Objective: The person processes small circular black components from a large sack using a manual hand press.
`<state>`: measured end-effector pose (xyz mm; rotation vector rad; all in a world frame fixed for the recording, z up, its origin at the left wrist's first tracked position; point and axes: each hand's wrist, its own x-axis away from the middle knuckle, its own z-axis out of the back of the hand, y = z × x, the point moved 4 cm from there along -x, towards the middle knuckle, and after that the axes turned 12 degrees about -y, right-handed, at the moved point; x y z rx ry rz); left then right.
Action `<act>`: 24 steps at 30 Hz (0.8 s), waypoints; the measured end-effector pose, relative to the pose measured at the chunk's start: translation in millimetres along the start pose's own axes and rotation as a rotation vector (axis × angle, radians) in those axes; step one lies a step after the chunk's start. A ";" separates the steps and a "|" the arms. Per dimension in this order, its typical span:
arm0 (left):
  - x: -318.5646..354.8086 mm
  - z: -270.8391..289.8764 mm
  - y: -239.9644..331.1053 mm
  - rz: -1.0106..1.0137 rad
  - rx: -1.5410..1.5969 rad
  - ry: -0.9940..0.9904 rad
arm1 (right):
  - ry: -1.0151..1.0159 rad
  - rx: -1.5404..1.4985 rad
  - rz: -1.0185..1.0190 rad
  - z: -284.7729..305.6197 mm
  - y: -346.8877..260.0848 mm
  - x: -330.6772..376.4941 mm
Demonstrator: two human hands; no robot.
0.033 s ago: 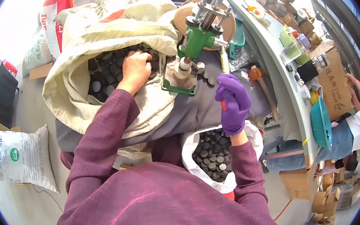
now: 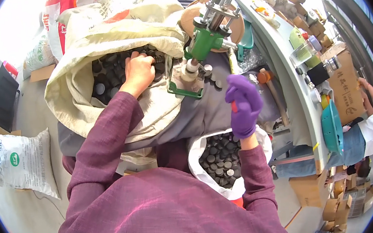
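Observation:
My bare left hand (image 2: 139, 75) reaches into the mouth of a cream woven sack (image 2: 67, 69). Its fingers curl down among many dark round caps (image 2: 115, 71), and the fingertips are hidden. In a purple glove, my right hand (image 2: 244, 106) is wrapped around the lever (image 2: 234, 63) of a green hand press (image 2: 203, 43). A bit of red shows at the glove's palm. Beneath the press spindle sits a white round fitting (image 2: 189, 70). A few loose caps (image 2: 213, 75) lie just right of it on the grey cloth.
Below my right forearm stands a white-lined container (image 2: 195, 160) of similar caps. A mallet (image 2: 274, 92) lies right of the press. A long table (image 2: 297, 74) curves along the right, with a teal basket (image 2: 332, 127) and another person (image 2: 372, 132) beyond. A filled white sack (image 2: 20, 164) stands left.
My right hand has shifted very slightly to the right on the lever. The left hand has moved a little within the caps. The press looks the same.

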<state>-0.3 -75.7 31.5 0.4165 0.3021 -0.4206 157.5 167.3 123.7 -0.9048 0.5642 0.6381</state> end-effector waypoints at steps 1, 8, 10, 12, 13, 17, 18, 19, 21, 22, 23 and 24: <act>3.8 1.1 -2.5 0.007 -0.007 0.006 | 0.023 -0.041 0.058 6.0 -7.4 -14.6; -1.9 -16.1 -4.3 0.024 -0.282 -0.048 | 0.102 -0.341 -0.039 50.1 -18.0 -113.6; -5.6 -19.0 -5.2 0.069 -0.282 -0.046 | 0.093 -0.458 -0.107 57.1 -8.2 -136.0; -7.2 -19.1 -2.0 0.088 -0.261 -0.061 | 0.120 -0.483 -0.140 62.5 -1.2 -150.9; -7.8 -18.5 0.1 0.110 -0.240 -0.077 | 0.114 -0.509 -0.160 65.2 3.3 -156.9; -10.7 -1.9 13.1 0.081 -0.168 0.094 | 0.129 -0.517 -0.191 67.1 11.3 -167.1; -13.3 -2.7 17.5 0.135 0.035 -0.001 | 0.126 -0.556 -0.192 66.3 12.1 -167.0; -15.6 -7.6 21.9 0.188 0.238 -0.096 | 0.125 -0.557 -0.197 67.0 12.1 -166.6; -21.6 -24.7 28.9 0.189 0.498 -0.121 | 0.129 -0.537 -0.169 68.8 10.8 -166.9; -24.0 -32.3 31.1 0.209 0.638 -0.171 | 0.128 -0.539 -0.171 67.1 11.7 -167.3; -24.8 -40.9 29.0 0.292 0.764 -0.198 | 0.128 -0.561 -0.174 64.6 12.8 -167.7; -24.9 -39.3 32.5 0.391 0.876 -0.303 | 0.136 -0.573 -0.180 65.8 14.4 -166.2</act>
